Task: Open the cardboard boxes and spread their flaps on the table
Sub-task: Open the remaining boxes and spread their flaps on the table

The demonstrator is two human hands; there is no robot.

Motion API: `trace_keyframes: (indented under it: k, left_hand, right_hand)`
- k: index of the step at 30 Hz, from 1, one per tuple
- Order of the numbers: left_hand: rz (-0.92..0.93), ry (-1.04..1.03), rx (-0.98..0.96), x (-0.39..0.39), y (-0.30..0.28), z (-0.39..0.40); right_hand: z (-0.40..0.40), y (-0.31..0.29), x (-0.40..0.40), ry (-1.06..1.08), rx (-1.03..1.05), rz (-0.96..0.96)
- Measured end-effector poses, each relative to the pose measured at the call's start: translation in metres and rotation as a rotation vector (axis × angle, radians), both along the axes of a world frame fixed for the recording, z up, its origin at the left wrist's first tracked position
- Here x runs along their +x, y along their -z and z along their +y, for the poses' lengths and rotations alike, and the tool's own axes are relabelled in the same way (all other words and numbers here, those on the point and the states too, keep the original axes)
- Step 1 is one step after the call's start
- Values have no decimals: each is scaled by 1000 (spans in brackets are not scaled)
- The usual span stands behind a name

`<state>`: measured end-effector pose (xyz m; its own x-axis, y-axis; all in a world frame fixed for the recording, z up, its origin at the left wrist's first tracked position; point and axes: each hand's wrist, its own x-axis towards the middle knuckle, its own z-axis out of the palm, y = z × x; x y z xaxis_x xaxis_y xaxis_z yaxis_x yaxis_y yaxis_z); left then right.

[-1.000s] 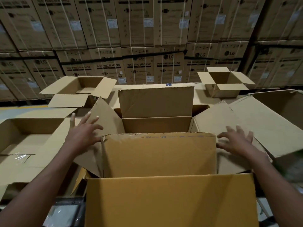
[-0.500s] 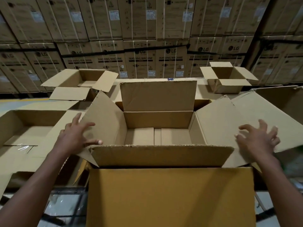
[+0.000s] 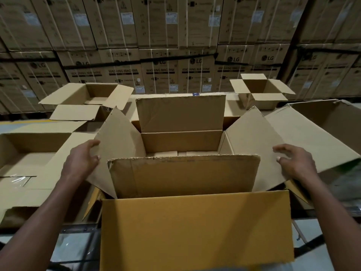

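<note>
Before stacked LG "WASHING MACHINE" cartons (image 3: 160, 69), left hand (image 3: 81, 160) grip on left flap (image 3: 117, 141), right hand (image 3: 297, 163) loose-fingered against right flap (image 3: 252, 137)

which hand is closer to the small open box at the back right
Right. The right hand is on the near box's right side flap, below and a little right of the small open box. The left hand grips the left side flap, across the box from it.

A large brown cardboard box (image 3: 181, 145) with raised flaps fills the centre of the frame, with the left hand (image 3: 81, 160) on its left flap and the right hand (image 3: 297, 163) by its right flap. Opened cardboard boxes lie at upper left (image 3: 88, 96), far left (image 3: 29, 151) and upper right (image 3: 260, 92), and a wall of stacked printed cartons (image 3: 160, 45) spans the top behind them.
</note>
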<state>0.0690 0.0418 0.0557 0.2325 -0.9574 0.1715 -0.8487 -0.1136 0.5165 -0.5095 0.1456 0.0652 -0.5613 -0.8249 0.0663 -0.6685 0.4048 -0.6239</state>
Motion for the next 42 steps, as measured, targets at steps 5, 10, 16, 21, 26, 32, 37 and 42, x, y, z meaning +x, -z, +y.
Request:
trace_keyframes:
  k: [5, 10, 16, 21, 26, 32, 37, 42]
  left_hand:
    - [88, 0, -66, -3, 1, -2]
    - [22, -34, -17, -2, 0, -4]
    - [-635, 171, -116, -25, -1, 5]
    - [-118, 287, 132, -55, 19, -6]
    - [118, 284, 259, -70, 50, -12]
    - [27, 306, 359, -92, 66, -32]
    - [260, 134, 206, -95, 43, -36]
    - [615, 81, -86, -77, -12, -9]
  right_hand:
    - [-2, 4, 10, 58, -102, 6]
    - [-7, 7, 4, 63, -84, 49]
    - [-14, 22, 6, -33, 109, 574]
    - [-32, 49, 40, -268, 162, 78]
    - [-48, 72, 60, -292, 161, -57]
    - [-60, 87, 74, -263, 187, -239]
    - [-52, 71, 67, -89, -73, -486]
    - [-23, 39, 47, -127, -219, -832]
